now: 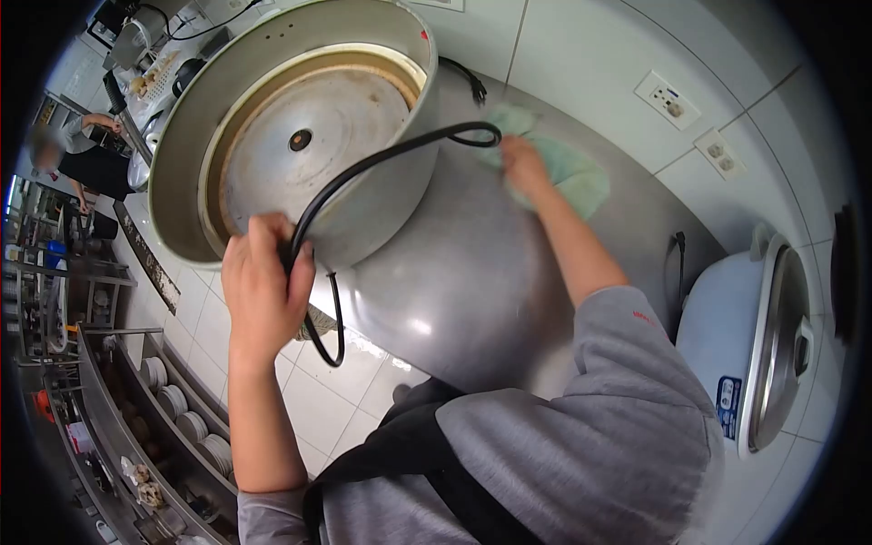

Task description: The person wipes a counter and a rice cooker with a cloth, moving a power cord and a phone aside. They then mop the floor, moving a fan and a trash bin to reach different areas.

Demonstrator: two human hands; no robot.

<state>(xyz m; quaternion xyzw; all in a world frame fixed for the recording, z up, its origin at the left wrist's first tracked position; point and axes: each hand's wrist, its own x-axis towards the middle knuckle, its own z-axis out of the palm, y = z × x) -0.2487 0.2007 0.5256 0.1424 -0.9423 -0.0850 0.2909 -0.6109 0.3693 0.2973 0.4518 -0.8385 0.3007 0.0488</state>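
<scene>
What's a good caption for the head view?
Left hand gripping a black cord beside a round metal vessel, right hand at a green cloth on a metal counter.

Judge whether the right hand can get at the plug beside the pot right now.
Probably yes. The plug lies in the open between pot and wall, near the right hand. The cord's raised loop may need dodging, and the hand is busy with the cloth.
</scene>
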